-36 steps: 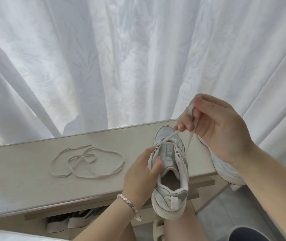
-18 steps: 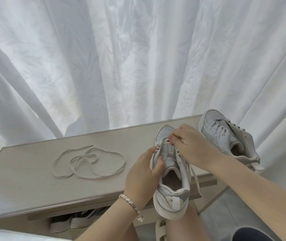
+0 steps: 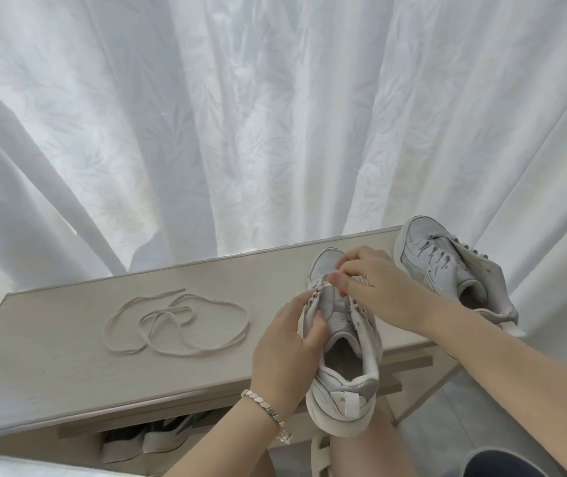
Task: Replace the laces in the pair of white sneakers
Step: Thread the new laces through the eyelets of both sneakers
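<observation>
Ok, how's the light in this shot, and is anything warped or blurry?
Head view: soft daylight through the curtain backlights the scene, so shadows are faint. Head view: the wide lens fans the folds outward and skews the table edges. Head view: the left hand, right hand and held sneaker look sharp; the shoes under the table sit in dim shade.

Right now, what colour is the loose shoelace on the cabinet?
The loose shoelace is beige; head view.
</observation>
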A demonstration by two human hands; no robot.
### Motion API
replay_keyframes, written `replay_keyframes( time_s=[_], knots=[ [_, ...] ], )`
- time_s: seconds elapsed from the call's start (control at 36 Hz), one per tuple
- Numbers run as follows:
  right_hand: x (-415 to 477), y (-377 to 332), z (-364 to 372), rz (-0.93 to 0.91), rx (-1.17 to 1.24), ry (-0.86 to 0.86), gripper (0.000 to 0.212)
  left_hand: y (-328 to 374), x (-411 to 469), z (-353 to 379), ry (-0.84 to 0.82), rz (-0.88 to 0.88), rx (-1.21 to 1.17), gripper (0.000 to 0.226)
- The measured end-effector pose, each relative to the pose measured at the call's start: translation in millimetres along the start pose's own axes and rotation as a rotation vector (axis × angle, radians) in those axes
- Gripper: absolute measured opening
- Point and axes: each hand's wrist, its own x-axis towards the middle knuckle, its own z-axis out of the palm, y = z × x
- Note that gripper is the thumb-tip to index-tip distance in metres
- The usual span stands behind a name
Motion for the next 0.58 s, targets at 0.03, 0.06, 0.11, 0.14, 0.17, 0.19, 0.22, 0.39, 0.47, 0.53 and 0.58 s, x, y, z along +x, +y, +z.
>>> replay_keyframes(
  time_s=[0.03, 0.06, 0.11, 0.14, 0.17, 0.19, 0.22, 0.39, 0.47, 0.53, 0.58],
  knots=[
    [-3.9, -2.7, -1.8, -0.022, 0.048, 0.022, 0.032, 0.4, -0.3, 1.0, 0.005, -0.004, 0.002, 0.062],
    [-7.9, -6.4, -3.5, -0.047, 0.100, 0.043, 0.031, 0.5, -0.5, 1.6, 0.009, -0.007, 0.003, 0.062],
    [-15.4, -15.2, -7.8, -0.106, 0.219, 0.100, 0.032, -0.1, 0.1, 3.0, 0.019, -0.009, -0.001, 0.062],
    [-18.6, -19.0, -10.2, -0.136, 0.259, 0.124, 0.032, 0.2, 0.0, 3.8, 0.022, -0.007, 0.002, 0.060],
    [-21.5, -22.5, -12.6, -0.160, 0.279, 0.142, 0.030, 0.9, -0.2, 5.1, 0.023, -0.004, 0.017, 0.057],
    [-23.8, -25.1, -14.5, -0.179, 0.295, 0.153, 0.030, 2.0, -0.6, 6.5, 0.023, 0.003, 0.040, 0.054],
    [-25.9, -26.4, -16.0, -0.190, 0.332, 0.159, 0.030, 3.1, -1.0, 7.4, 0.022, 0.011, 0.062, 0.053],
    [-28.7, -21.9, -28.8, -0.004, 0.605, 0.097, 0.036, 4.9, 4.0, 5.2, 0.014, 0.008, 0.102, 0.055],
    [-32.4, -14.6, -36.3, 0.052, 0.487, 0.094, 0.034, 10.4, 5.0, 3.4, -0.013, 0.069, 0.173, 0.053],
    [-36.3, -12.7, -39.0, 0.038, 0.444, 0.053, 0.031, 18.4, 4.6, 1.7, -0.022, 0.138, 0.170, 0.054],
    [-39.7, -14.3, -39.4, 0.013, 0.381, 0.009, 0.028, 29.9, 3.5, -3.5, -0.049, 0.285, 0.093, 0.060]
  ],
)
